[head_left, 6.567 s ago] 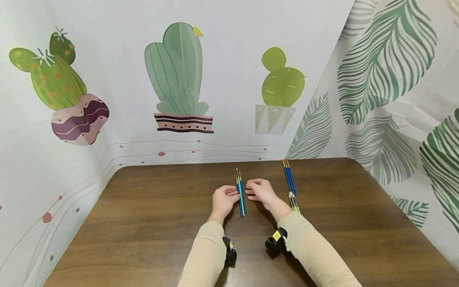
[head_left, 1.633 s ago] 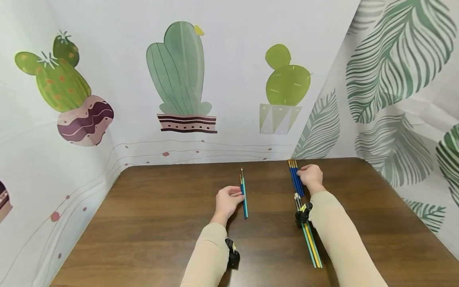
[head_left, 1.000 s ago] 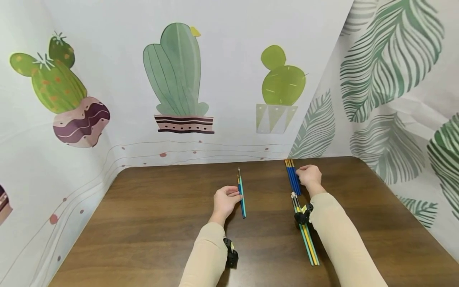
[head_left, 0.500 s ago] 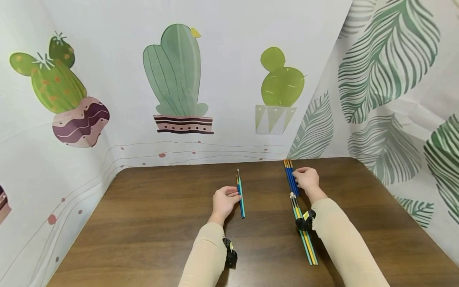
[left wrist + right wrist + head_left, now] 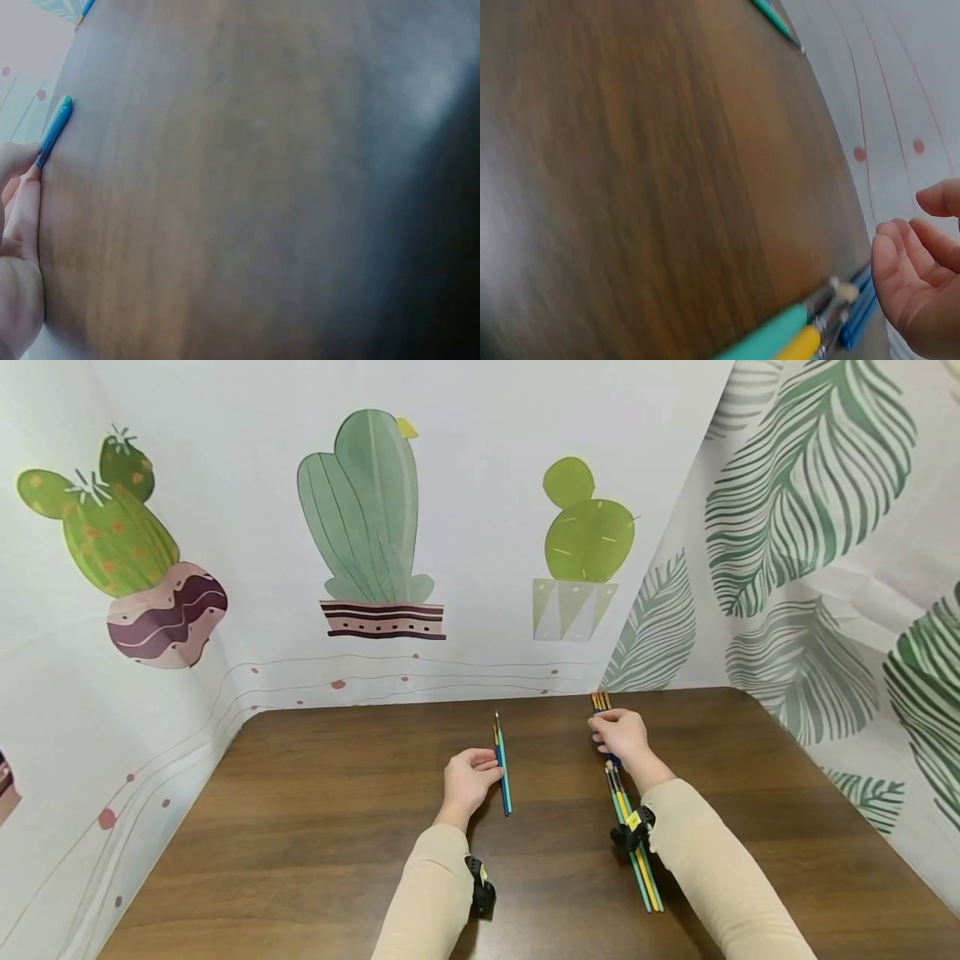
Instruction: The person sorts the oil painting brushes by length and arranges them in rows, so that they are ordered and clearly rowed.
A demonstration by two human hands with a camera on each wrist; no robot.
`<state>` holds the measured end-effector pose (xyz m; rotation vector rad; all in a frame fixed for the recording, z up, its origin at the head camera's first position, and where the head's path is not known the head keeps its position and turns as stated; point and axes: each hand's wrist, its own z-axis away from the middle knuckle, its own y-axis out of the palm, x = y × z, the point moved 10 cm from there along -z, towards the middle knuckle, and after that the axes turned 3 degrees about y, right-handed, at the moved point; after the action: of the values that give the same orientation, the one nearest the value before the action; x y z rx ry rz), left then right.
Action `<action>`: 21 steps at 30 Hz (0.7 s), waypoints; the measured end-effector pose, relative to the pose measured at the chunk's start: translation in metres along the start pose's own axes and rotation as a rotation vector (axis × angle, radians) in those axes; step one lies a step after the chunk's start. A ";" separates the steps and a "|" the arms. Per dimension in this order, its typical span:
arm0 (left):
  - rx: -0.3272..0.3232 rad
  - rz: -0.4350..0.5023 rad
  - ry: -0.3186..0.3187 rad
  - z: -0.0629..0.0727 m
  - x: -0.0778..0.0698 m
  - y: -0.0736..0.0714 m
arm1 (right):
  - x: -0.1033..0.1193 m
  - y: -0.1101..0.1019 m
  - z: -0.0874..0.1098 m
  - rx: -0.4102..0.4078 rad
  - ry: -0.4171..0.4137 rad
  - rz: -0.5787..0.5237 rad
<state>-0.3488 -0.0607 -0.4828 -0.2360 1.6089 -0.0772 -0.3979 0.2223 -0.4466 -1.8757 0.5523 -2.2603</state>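
My left hand (image 5: 468, 783) pinches a dark blue paintbrush (image 5: 498, 758) with a teal paintbrush (image 5: 505, 785) lying close along its right side. In the left wrist view, the blue handle (image 5: 57, 129) sticks out past my thumb, a teal end beyond it. My right hand (image 5: 624, 735) hovers over several dark blue paintbrushes (image 5: 602, 702) at the table's far edge, hiding most of them. Its thumb and fingers stand apart and hold nothing in the right wrist view.
Nearer on the table (image 5: 337, 827), below my right hand, lie teal and yellow paintbrushes (image 5: 651, 885) with their bristles toward the blue group. My right wrist camera (image 5: 632, 828) partly covers them. A cactus-patterned cloth (image 5: 480, 527) hangs behind the table.
One blue paintbrush has left the left-hand group and joined the right-hand blue group. My right hand has let go there and shifted slightly left; my left hand stays put.
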 end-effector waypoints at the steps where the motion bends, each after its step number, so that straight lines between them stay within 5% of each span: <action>1: -0.001 0.003 -0.004 0.000 0.000 0.000 | 0.001 0.004 0.001 0.013 -0.005 -0.002; 21: 0.005 0.002 0.004 -0.001 0.001 0.000 | 0.013 0.086 0.032 0.265 0.003 -0.085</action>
<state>-0.3493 -0.0614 -0.4836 -0.2310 1.6124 -0.0802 -0.3793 0.1328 -0.4619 -1.7947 0.1645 -2.2577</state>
